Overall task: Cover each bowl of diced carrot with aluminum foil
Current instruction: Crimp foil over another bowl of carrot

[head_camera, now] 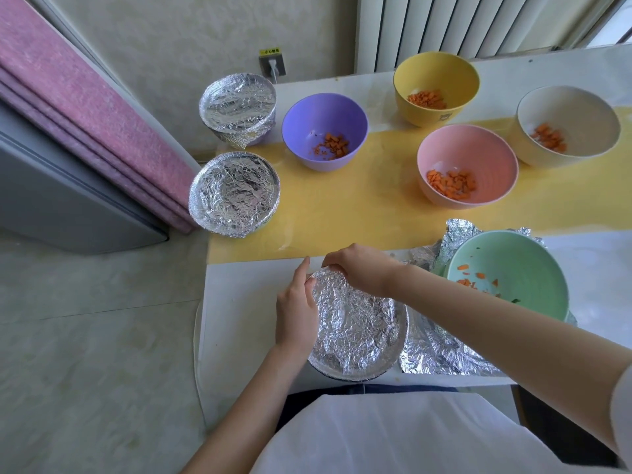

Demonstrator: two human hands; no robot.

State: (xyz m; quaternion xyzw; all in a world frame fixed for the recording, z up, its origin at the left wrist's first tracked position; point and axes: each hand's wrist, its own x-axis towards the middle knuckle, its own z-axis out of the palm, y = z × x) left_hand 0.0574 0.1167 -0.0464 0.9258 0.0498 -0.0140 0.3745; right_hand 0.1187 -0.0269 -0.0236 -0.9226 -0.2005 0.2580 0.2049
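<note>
A bowl wrapped in crinkled aluminum foil (355, 326) stands at the table's near edge. My left hand (295, 307) rests against its left rim with fingers fairly straight. My right hand (359, 268) reaches over the far rim, fingers curled down on the foil edge. Two foil-covered bowls (236, 104) (234, 193) sit at the table's left end. Uncovered bowls of diced carrot stand beyond: purple (325, 131), yellow (436, 87), pink (466, 165), cream (567, 126) and green (509, 275).
Loose foil sheets (441, 357) lie under and beside the green bowl at the right. A yellow runner (342, 206) crosses the white table. A pink mat and a grey panel lean at the left; a wall socket is behind the table.
</note>
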